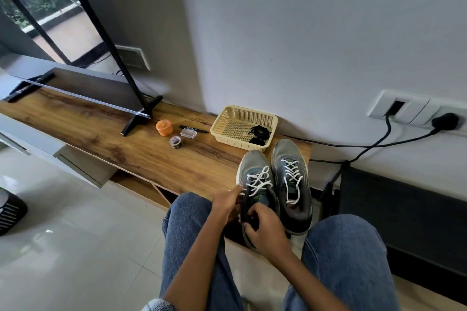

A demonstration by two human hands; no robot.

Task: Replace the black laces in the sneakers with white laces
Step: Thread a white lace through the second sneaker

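My right hand [265, 228] covers the heel opening of the left sneaker [255, 184], so I cannot tell what my fingers grip there. The basket [228, 118] wall hides part of the black laces [260, 131].

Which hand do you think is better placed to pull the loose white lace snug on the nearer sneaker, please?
Probably the left hand: its fingertips already pinch the white lace at the sneaker's side, while the right hand grips the shoe's opening, steadying it.

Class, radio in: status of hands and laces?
Both hands, left and right, gripping left sneaker. White laces threaded in both. Black laces in basket. Nothing obstructing.
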